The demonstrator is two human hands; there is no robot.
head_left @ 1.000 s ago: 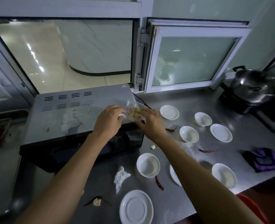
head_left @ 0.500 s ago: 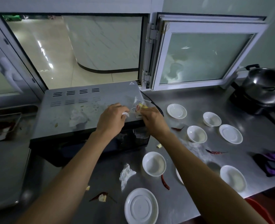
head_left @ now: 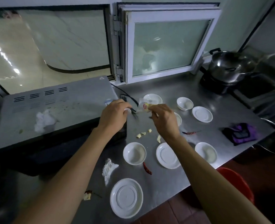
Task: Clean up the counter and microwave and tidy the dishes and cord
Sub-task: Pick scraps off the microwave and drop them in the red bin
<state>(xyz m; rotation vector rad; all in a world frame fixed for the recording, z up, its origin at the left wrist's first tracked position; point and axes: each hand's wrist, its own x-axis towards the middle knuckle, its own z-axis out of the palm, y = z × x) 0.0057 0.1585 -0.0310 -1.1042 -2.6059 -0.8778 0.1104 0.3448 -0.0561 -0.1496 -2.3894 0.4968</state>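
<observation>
Window [head_left: 169, 46]: I see a white-framed frosted pane, swung inward.
Pot [head_left: 227, 67]: steel, lidded, on a black base at far right.
Bucket [head_left: 237, 183]: red, below the steel worktop's edge.

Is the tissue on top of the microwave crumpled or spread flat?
Crumpled: the tissue sits bunched in a lumpy wad on the microwave top, not laid flat.
</observation>
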